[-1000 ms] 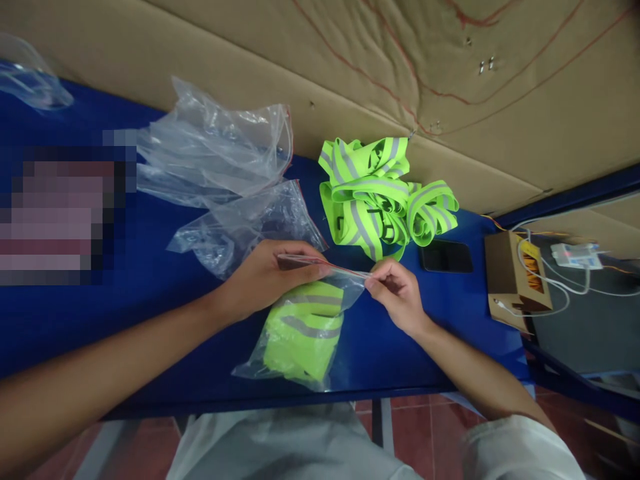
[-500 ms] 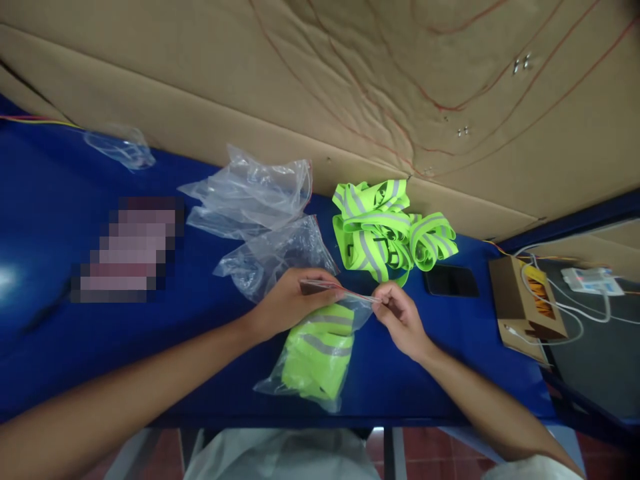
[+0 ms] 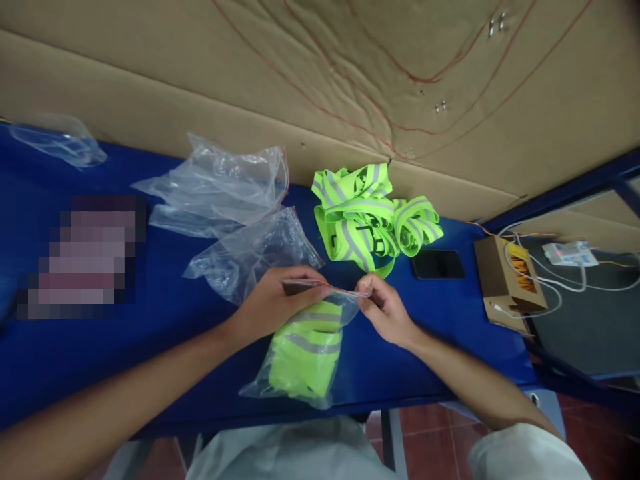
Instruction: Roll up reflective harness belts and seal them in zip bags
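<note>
Between my hands is a clear zip-lock bag (image 3: 333, 393) with a red seal line along its top edge. Inside it lies a folded neon-yellow reflective strap (image 3: 305, 363) with grey stripes. My left hand (image 3: 280, 300) pinches the left part of the bag's mouth, thumb towards me. At the right end of the same edge, my right hand (image 3: 385, 308) grips a corner between thumb and fingers. Beyond my hands sits a pile of neon-yellow reflective straps (image 3: 357, 213) with black buckles. Several clear plastic bags (image 3: 225, 183) lie loosely left of that pile.
A black phone (image 3: 439, 264) lies right of the straps on the blue table (image 3: 190, 360). Farther right stand a small cardboard box (image 3: 507, 277) and a white power strip (image 3: 570, 253) with cables. A cardboard-covered wall (image 3: 150, 80) rises behind. A pixelated patch covers something at left.
The whole view has shifted, so the table's contents appear farther left. Both hands keep their hold on the bag's top edge, with little visible movement against the bag.
</note>
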A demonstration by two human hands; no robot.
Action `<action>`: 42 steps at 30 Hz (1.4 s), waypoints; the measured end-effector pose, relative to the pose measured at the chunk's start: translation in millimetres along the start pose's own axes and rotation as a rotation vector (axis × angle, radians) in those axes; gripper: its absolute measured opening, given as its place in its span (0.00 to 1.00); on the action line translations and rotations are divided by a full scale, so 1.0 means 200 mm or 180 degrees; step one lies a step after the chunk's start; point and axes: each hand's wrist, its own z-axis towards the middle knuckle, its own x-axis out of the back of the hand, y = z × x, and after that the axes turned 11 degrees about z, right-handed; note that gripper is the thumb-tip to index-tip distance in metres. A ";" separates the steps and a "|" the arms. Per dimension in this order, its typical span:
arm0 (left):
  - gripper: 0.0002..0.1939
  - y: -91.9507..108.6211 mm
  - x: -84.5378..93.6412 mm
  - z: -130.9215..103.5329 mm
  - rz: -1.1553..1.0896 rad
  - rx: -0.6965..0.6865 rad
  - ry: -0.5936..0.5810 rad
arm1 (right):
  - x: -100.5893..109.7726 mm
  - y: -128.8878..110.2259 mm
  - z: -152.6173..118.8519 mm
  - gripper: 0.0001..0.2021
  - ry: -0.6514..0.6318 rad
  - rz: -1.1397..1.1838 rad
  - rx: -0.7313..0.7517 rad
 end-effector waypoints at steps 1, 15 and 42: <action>0.16 0.00 0.00 0.00 0.0015 0.0015 0.0007 | 0.00 -0.01 0.00 0.07 -0.0033 -0.0057 0.0034; 0.15 0.01 -0.05 -0.01 0.0225 0.0166 -0.0208 | 0.00 -0.05 0.01 0.05 -0.0217 -0.0077 0.0253; 0.12 0.10 0.11 -0.04 0.1035 -0.0719 0.0520 | 0.00 0.01 0.01 0.14 0.0280 -0.0223 0.0007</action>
